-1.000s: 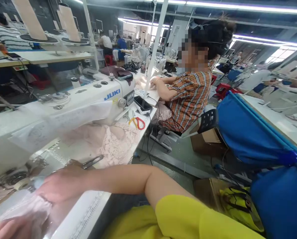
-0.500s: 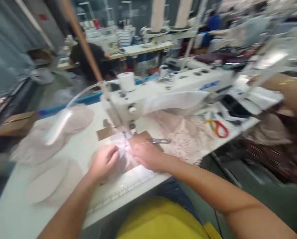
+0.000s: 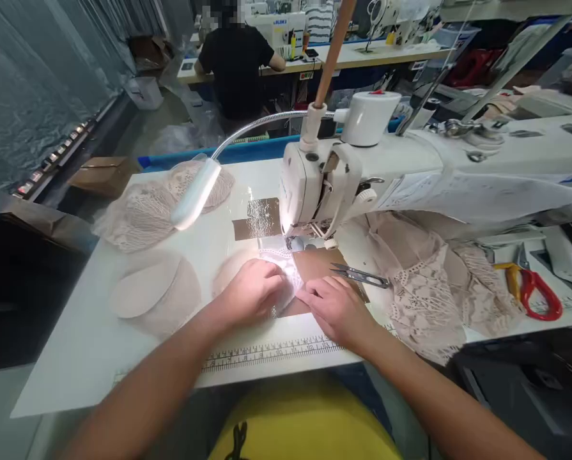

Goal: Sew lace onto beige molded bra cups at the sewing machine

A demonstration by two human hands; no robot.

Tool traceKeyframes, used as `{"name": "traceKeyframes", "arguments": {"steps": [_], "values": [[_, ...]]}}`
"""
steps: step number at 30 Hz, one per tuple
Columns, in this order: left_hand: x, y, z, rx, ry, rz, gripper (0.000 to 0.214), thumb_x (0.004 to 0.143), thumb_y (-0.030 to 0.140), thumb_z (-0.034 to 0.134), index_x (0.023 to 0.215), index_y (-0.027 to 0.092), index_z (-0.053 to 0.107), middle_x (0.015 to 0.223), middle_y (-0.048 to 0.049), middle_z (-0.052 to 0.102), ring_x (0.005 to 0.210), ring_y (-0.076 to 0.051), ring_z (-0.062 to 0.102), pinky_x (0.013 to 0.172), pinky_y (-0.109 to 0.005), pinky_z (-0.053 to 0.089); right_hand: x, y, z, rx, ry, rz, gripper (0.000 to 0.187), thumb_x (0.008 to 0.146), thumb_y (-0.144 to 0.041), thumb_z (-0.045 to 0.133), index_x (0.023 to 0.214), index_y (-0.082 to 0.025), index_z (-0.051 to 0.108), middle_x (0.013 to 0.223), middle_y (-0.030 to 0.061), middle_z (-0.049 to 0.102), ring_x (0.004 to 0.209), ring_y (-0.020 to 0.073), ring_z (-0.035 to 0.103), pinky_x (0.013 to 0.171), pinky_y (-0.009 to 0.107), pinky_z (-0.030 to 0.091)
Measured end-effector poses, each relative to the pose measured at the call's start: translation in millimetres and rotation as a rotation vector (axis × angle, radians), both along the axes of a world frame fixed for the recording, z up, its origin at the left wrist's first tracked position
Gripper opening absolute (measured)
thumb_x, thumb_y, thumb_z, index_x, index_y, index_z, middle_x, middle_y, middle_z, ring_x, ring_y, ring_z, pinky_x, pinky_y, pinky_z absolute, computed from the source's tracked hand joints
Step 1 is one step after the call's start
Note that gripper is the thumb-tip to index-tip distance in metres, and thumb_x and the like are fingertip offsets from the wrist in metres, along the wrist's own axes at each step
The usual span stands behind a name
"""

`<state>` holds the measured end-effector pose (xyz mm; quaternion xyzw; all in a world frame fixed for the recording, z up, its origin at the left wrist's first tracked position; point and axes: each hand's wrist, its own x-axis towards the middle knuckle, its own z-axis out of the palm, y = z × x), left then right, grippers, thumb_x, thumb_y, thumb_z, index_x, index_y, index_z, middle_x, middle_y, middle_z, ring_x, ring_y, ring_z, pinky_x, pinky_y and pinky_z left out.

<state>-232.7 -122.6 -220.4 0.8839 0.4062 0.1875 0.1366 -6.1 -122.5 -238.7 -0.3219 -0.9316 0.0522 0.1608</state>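
Observation:
Under the needle area of a white sewing machine lies a small piece of white lace fabric, brightly lit. My left hand is closed on its left side, fingers curled over it, next to a beige bra cup. My right hand pinches the near right edge of the lace, fingertips pressed together. Beside the right hand, thread snips lie across brown tape on the machine bed. My fingers partly hide the fabric's near part.
Beige lace pieces and round cups lie on the left of the table. A lamp on a bent neck hangs over that side. More lace and red-handled scissors are at right. A co-worker sits beyond.
My view has swung left and steadied, so the machine and table now appear further right and sharper. Both hands stay at the lace under the machine, the left one now further over it.

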Motion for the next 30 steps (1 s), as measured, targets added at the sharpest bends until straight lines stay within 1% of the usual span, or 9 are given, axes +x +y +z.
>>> {"name": "traceKeyframes", "arguments": {"steps": [3, 7, 14, 19, 24, 27, 30], "values": [[1.6, -1.5, -4.9, 0.039, 0.064, -0.029, 0.024, 0.089, 0.018, 0.047, 0.105, 0.020, 0.065, 0.096, -0.0081, 0.062, 0.087, -0.020, 0.053, 0.080, -0.035, 0.041, 0.2, -0.1, 1.3, -0.023, -0.020, 0.005, 0.030, 0.083, -0.006, 0.043, 0.102, -0.020, 0.063, 0.084, 0.0041, 0.060, 0.076, 0.0182, 0.044, 0.074, 0.031, 0.031], [4.7, -2.1, -8.9, 0.086, 0.157, -0.042, 0.027, 0.093, 0.024, 0.044, 0.113, 0.022, 0.063, 0.096, -0.0084, 0.060, 0.086, -0.020, 0.051, 0.080, -0.036, 0.039, 0.3, -0.3, 3.0, -0.026, -0.018, 0.009, 0.030, 0.084, -0.007, 0.043, 0.103, -0.019, 0.063, 0.083, 0.0041, 0.060, 0.076, 0.0183, 0.044, 0.073, 0.031, 0.032], [10.8, -2.0, -8.5, 0.121, 0.243, -0.016, 0.029, 0.096, 0.026, 0.040, 0.115, 0.021, 0.062, 0.089, -0.0085, 0.057, 0.083, -0.020, 0.049, 0.073, -0.034, 0.038, 0.6, 0.8, 3.1, -0.054, 0.011, 0.011, 0.030, 0.085, -0.007, 0.042, 0.102, -0.018, 0.064, 0.082, 0.0043, 0.061, 0.075, 0.0181, 0.044, 0.072, 0.031, 0.032], [13.2, -4.7, -8.4, 0.119, 0.262, 0.004, 0.028, 0.095, 0.023, 0.041, 0.115, 0.020, 0.061, 0.088, -0.0078, 0.056, 0.082, -0.020, 0.047, 0.073, -0.034, 0.037, 4.4, 2.3, 3.6, -0.072, 0.061, 0.010, 0.032, 0.083, -0.005, 0.043, 0.102, -0.018, 0.065, 0.084, 0.0045, 0.063, 0.077, 0.0180, 0.048, 0.072, 0.032, 0.034], [13.8, -6.0, -8.0, 0.124, 0.260, 0.005, 0.028, 0.094, 0.020, 0.042, 0.116, 0.019, 0.060, 0.088, -0.0076, 0.056, 0.081, -0.020, 0.047, 0.074, -0.034, 0.038, 5.5, 5.6, -1.2, -0.042, 0.125, -0.063, 0.038, 0.084, -0.002, 0.039, 0.107, -0.017, 0.065, 0.085, 0.0060, 0.062, 0.076, 0.0178, 0.048, 0.067, 0.029, 0.035], [13.6, -6.3, -7.7, 0.126, 0.244, 0.012, 0.027, 0.094, 0.019, 0.044, 0.115, 0.020, 0.061, 0.089, -0.0079, 0.057, 0.081, -0.019, 0.048, 0.074, -0.034, 0.038, 2.1, 8.1, -3.2, -0.025, 0.073, -0.093, 0.036, 0.085, -0.002, 0.039, 0.104, -0.016, 0.066, 0.082, 0.0058, 0.060, 0.073, 0.0179, 0.044, 0.065, 0.029, 0.033], [12.4, -5.5, -7.9, 0.109, 0.201, 0.011, 0.026, 0.093, 0.021, 0.045, 0.113, 0.019, 0.061, 0.103, -0.0101, 0.058, 0.089, -0.020, 0.050, 0.077, -0.034, 0.040, -0.8, 9.8, -2.3, -0.011, -0.001, -0.105, 0.036, 0.083, -0.001, 0.040, 0.101, -0.016, 0.067, 0.079, 0.0049, 0.058, 0.071, 0.0180, 0.041, 0.065, 0.030, 0.031]]}}
